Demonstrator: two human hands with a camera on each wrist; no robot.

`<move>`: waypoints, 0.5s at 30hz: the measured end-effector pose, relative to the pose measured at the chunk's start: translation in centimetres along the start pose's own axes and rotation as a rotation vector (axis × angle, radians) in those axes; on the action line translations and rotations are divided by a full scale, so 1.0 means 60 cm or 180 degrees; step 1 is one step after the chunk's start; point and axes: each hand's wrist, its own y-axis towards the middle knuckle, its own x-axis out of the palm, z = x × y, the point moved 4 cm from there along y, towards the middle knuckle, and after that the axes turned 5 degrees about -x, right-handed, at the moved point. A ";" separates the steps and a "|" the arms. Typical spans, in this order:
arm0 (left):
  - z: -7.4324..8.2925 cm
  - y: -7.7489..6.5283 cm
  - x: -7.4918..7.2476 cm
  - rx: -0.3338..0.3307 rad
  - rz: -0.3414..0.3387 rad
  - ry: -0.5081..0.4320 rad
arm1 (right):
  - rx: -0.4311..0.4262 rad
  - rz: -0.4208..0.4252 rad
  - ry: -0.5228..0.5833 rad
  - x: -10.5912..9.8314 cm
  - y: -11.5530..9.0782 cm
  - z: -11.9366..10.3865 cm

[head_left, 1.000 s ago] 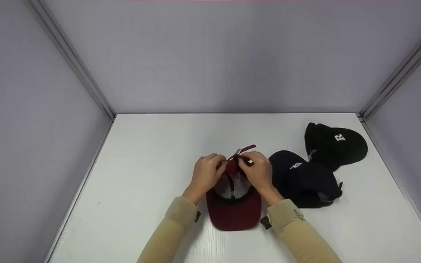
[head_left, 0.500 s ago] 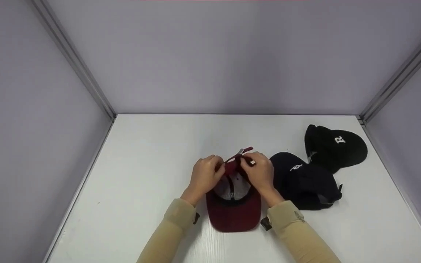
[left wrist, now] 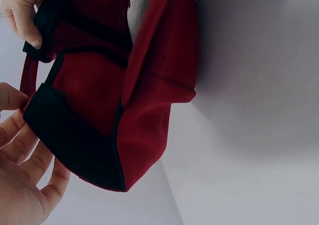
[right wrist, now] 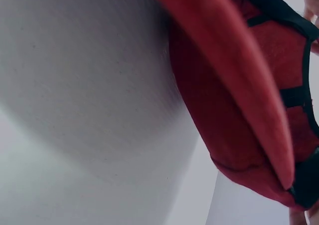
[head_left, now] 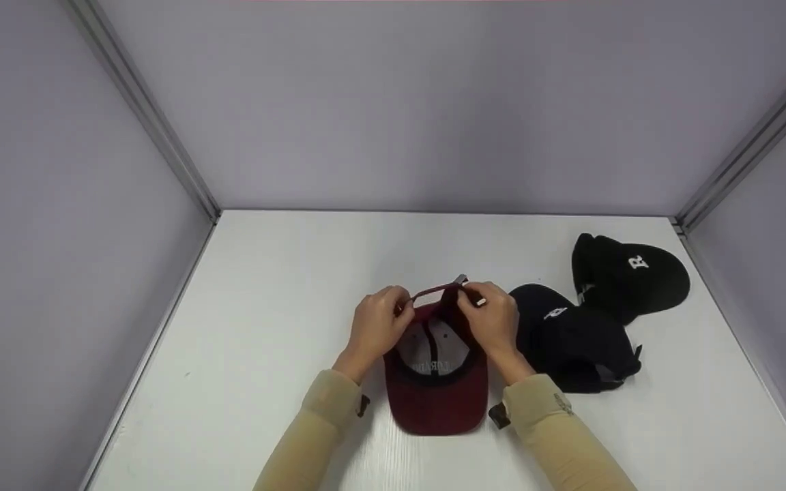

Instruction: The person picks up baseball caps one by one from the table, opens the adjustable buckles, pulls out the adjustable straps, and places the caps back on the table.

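A dark red baseball cap (head_left: 437,409) lies crown down on the table, its brim toward me and its inside facing up. At its back edge, my left hand (head_left: 376,327) pinches the left end of the thin red strap (head_left: 434,290). My right hand (head_left: 492,320) pinches the cap's back edge on the other side, beside the metal buckle (head_left: 461,279). The strap bows between both hands over the cap's rear opening. In the left wrist view, the dark inner sweatband (left wrist: 75,140) rests against my left fingers (left wrist: 37,160).
A navy cap (head_left: 570,337) lies just right of my right hand. Behind it, a black cap (head_left: 638,273) with a white letter R sits near the right edge of the white table (head_left: 263,307). Grey panels (head_left: 393,109) enclose the back and sides.
My hands have drawn slightly apart. The strap between them is longer and bowed into an open loop, and its loose tail beyond the buckle has shortened out of sight.
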 end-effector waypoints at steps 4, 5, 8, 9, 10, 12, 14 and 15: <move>-0.007 -0.001 -0.006 -0.0189 0.0048 -0.0060 | 0.0066 0.0042 0.0009 -0.001 0.001 0.002; -0.010 -0.001 -0.007 -0.0254 0.0066 -0.0078 | 0.0104 0.0060 -0.0003 -0.002 0.001 0.004; -0.020 -0.001 -0.014 -0.0473 0.0170 -0.0144 | 0.0261 0.0111 -0.0034 -0.003 0.002 0.010; -0.023 0.000 -0.017 -0.0541 0.0209 -0.0177 | 0.0317 0.0118 -0.0031 -0.004 0.003 0.012; -0.027 0.001 -0.019 -0.0611 0.0243 -0.0209 | 0.0367 0.0120 -0.0029 -0.004 0.003 0.014; -0.033 0.002 -0.023 -0.0705 0.0274 -0.0280 | 0.0418 0.0087 -0.0009 -0.004 0.004 0.016; -0.039 0.004 -0.024 -0.0764 0.0225 -0.0371 | 0.0427 0.0036 0.0027 -0.003 0.004 0.016; -0.041 0.004 -0.024 -0.0777 0.0173 -0.0402 | 0.0421 0.0020 0.0050 -0.003 0.004 0.016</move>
